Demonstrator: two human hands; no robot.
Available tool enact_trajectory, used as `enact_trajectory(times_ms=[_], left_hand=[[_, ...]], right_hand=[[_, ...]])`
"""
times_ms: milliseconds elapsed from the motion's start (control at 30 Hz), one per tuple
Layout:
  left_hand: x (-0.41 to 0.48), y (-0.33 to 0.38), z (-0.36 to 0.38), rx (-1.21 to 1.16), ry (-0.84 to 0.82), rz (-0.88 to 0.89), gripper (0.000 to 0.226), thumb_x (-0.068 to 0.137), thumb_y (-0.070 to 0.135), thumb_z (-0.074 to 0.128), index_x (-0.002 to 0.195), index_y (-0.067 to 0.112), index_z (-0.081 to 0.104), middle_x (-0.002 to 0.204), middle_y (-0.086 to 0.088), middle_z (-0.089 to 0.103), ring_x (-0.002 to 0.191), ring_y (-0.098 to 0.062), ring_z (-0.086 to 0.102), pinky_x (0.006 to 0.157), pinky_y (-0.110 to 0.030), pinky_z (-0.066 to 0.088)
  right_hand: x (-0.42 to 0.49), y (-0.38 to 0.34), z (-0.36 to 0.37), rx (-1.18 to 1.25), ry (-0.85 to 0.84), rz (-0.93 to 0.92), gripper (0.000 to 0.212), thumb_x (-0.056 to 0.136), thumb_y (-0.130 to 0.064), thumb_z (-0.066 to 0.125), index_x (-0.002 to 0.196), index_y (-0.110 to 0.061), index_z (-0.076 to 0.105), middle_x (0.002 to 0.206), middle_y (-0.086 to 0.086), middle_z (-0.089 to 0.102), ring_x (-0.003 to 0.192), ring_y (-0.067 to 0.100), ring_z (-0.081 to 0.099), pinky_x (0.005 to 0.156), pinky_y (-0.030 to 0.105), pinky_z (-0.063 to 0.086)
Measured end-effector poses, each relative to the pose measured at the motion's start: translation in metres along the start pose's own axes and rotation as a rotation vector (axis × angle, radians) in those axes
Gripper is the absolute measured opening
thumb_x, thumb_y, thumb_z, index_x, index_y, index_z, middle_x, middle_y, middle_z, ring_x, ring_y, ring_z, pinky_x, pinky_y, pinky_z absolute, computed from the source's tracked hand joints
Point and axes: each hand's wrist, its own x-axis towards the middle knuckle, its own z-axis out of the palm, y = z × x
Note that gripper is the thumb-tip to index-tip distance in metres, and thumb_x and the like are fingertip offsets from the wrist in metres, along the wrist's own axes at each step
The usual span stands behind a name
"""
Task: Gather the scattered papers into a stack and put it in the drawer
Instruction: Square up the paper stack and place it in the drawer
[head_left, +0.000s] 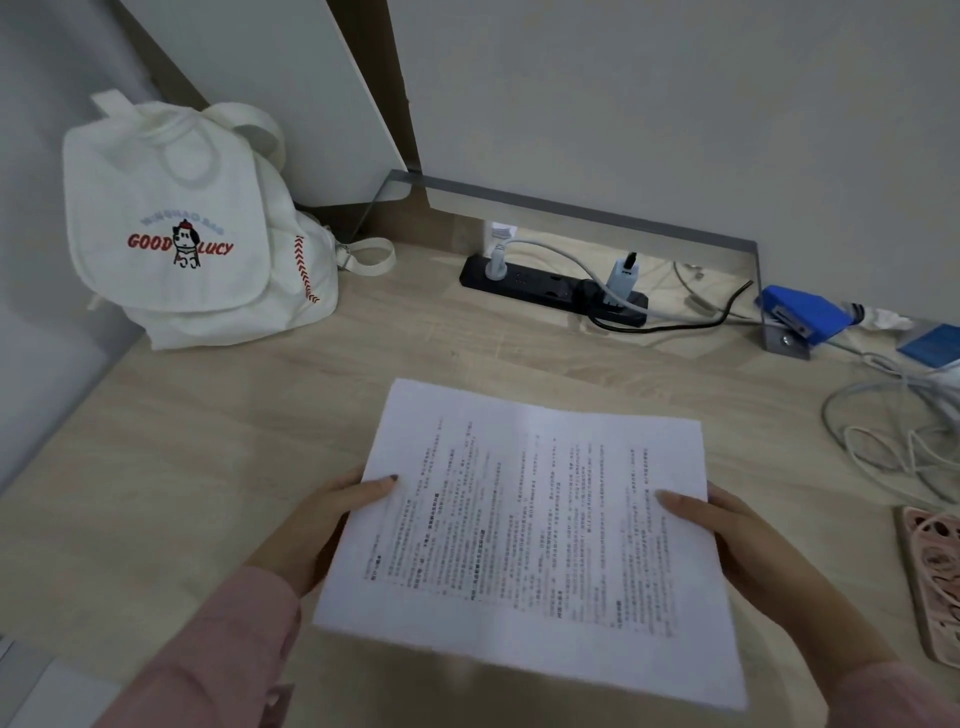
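I've got the papers (530, 540) up in both hands, held out over the light wooden desk (208, 441), printed side facing me, text running sideways. How many sheets are in there I can't tell; the edges read as one white block from here.

Left hand (317, 525) is on the left edge, thumb pressed flat on top of the page, the other fingers tucked out of sight underneath, so it's pinched closed on the sheets. Pink sleeve (234, 649) runs down to the bottom of the view.

Right hand (748, 551) does the same on the right edge: thumb lying across the print, the rest wrapped under, closed on the papers.

Looking round the desk: a white backpack (187, 228) with "GOOD LUCY" and a small dog cartoon sits at the back left, leaning by the wall. Behind the papers, a black power strip (550, 286) lies along the back edge with a white plug and a white charger in it, a black cable looping off to the right. Further right, a blue box (805, 312) sits at the end of the grey rail, and loose white cables (893, 436) coil near the right edge. A pink patterned phone case (935, 577) lies at the far right, well apart from the papers.
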Motion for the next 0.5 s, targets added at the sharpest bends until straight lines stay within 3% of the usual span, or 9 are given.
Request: enact_trajectory(times_ms=[100,200,267,333,400,500], left_hand=[[-0.004,-0.005,-0.001,-0.210,0.008,-0.107,0.026,0.084,0.019,0.054,0.096,0.005,0.073,0.093,-0.018,0.072,0.075,-0.033,0.070,0.071,-0.041,0.055],[-0.006,-0.017,-0.001,-0.412,0.066,0.008,0.021,0.065,0.028,0.071,0.073,0.009,0.073,0.071,-0.012,0.069,0.059,-0.025,0.068,0.059,-0.032,0.056],[-0.004,-0.025,0.000,-0.660,0.013,0.031,0.045,0.058,0.045,0.072,0.084,0.010,0.075,0.087,-0.013,0.074,0.076,-0.028,0.072,0.065,-0.041,0.059],[-0.003,-0.028,0.007,-0.776,-0.035,0.020,0.070,0.065,0.062,0.058,0.104,0.005,0.072,0.112,-0.018,0.069,0.102,-0.036,0.066,0.084,-0.051,0.054],[-0.001,-0.028,0.020,-0.762,-0.017,0.015,0.071,0.073,0.065,0.051,0.117,0.011,0.066,0.120,-0.018,0.065,0.110,-0.034,0.063,0.092,-0.052,0.050],[0.006,-0.031,0.048,-0.415,0.122,0.046,0.036,0.091,0.040,0.050,0.115,0.017,0.063,0.114,-0.011,0.069,0.098,-0.023,0.068,0.080,-0.041,0.055]], right_hand=[[0.000,0.007,-0.002,0.159,-0.072,0.076,0.048,0.072,-0.025,0.069,0.118,-0.014,0.060,0.113,0.019,0.068,0.101,0.041,0.064,0.081,0.048,0.053],[0.000,0.017,0.003,0.215,-0.066,0.070,0.050,0.073,-0.021,0.064,0.121,-0.012,0.056,0.114,0.021,0.066,0.101,0.041,0.064,0.076,0.045,0.055],[0.000,0.024,0.009,0.248,0.013,0.031,0.046,0.076,-0.012,0.064,0.121,-0.013,0.055,0.112,0.018,0.068,0.098,0.037,0.067,0.072,0.042,0.057],[-0.001,0.032,0.017,0.284,0.098,-0.003,0.040,0.081,-0.008,0.058,0.121,-0.013,0.056,0.112,0.014,0.069,0.099,0.033,0.067,0.080,0.045,0.056],[-0.004,0.039,0.025,0.326,0.155,-0.017,0.040,0.082,-0.006,0.056,0.121,-0.014,0.055,0.113,0.010,0.069,0.102,0.031,0.066,0.087,0.048,0.052],[-0.013,0.047,0.040,0.330,0.158,-0.041,0.042,0.077,-0.006,0.060,0.119,-0.015,0.056,0.111,0.005,0.071,0.100,0.026,0.067,0.081,0.043,0.056]])
